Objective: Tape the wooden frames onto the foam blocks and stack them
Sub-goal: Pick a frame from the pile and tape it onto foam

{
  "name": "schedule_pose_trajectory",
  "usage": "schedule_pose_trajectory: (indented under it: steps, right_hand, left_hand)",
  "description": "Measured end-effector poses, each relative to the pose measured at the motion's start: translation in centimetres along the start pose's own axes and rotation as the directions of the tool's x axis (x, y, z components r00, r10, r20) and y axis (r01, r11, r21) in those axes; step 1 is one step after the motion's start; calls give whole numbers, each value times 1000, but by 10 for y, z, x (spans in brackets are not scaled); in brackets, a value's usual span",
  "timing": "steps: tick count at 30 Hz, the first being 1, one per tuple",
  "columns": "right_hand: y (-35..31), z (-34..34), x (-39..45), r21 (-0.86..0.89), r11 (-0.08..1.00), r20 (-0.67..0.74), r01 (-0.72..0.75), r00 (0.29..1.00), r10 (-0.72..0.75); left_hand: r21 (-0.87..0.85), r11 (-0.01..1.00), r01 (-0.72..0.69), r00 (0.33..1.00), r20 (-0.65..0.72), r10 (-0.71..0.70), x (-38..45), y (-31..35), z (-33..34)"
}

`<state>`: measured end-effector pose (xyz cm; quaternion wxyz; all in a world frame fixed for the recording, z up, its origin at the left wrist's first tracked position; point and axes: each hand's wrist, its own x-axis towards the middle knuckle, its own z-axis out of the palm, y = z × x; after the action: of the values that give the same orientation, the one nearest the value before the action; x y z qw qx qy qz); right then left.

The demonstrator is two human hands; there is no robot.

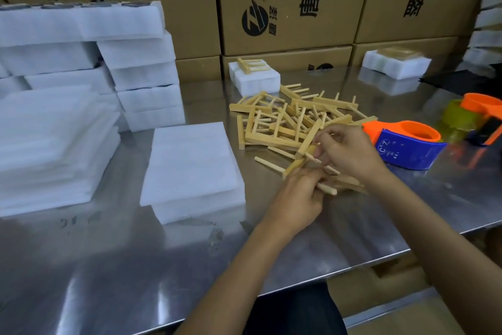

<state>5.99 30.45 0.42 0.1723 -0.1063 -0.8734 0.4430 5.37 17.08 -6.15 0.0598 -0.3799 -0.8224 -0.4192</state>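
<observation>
where the steel counter (pixel 114 266) shines dull and scuffed, a loose pile of pale wooden frames (pixel 288 120) lies near its middle, each a flat bar with thin square pegs sticking out like a comb; they are too tangled to count. both hands work at the pile's near edge. the left hand (pixel 296 198) has its grip closed round one frame (pixel 326 188), fingers curled over the pegs. the right hand (pixel 350 152) pinches another piece of the same bundle just above it.

just left of the hands sits a foam block (pixel 190 169), white, square, soft-edged, two slabs thick. further left are stacks of foam (pixel 68 106), white and layered. at the back stand two small foam blocks, one (pixel 255 76) with a frame lying on top, one (pixel 396 63) with a frame under glossy tape.

right of the pile are two tape dispensers: a blue and orange one (pixel 407 144) close to the right hand, and an orange one (pixel 478 117) carrying a yellowish roll. brown cardboard boxes (pixel 285 3) with black print wall the back.
</observation>
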Motion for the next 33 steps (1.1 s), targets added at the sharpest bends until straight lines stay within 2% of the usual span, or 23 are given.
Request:
schedule_pose_trajectory:
  steps: [3,6,10,13,15,16,17,19,20,22,25,28,30,33]
  right_hand:
    - [-20,-13,2,-17,999,104,49,994,-47]
    - [-49,-20,-1,264,964,205,-18,978,-38]
    - [-80,2,-5,522,845,370,-120,924,-97]
    - [-96,40,-10,565,805,443,-182,890,-110]
    - [-101,66,-9,572,805,414,-157,903,-118]
    - [-105,81,-6,578,799,402,-166,910,-101]
    - [-109,96,-3,586,784,400,-202,915,-63]
    - [-114,123,2,604,741,403,-292,915,31]
    - [-114,133,5,587,748,401,-310,914,64]
    - [-111,148,10,490,827,392,-274,917,72]
    - [-109,153,20,166,986,316,-31,948,-23]
    - [-108,153,24,-197,958,271,209,951,-152]
    - [-102,152,21,-256,936,238,242,954,-181]
    - [-91,150,17,-198,962,115,187,979,-166]
  left_hand:
    - [-110,992,68,981,-174,-87,8,13,-27]
    - [-140,983,119,935,-316,-158,24,23,-74]
    - [-39,950,311,911,-273,-309,41,12,-153]
    - [140,893,427,885,-267,-381,49,-3,-204]
    - [226,839,496,863,-242,-445,54,-15,-228]
    - [210,822,529,846,-210,-491,54,-21,-238]
    - [119,816,566,821,-175,-544,52,-29,-246]
    - [-189,772,607,765,-127,-632,43,-45,-254]
    - [-269,755,598,754,-133,-644,36,-56,-254]
    - [-254,761,597,740,-192,-644,22,-79,-245]
    - [-229,811,539,759,-285,-585,5,-106,-225]
    - [-192,866,461,763,-412,-497,-2,-121,-211]
    - [-139,860,492,736,-461,-495,-5,-129,-207]
    - [-226,759,610,644,-416,-642,-7,-138,-207]
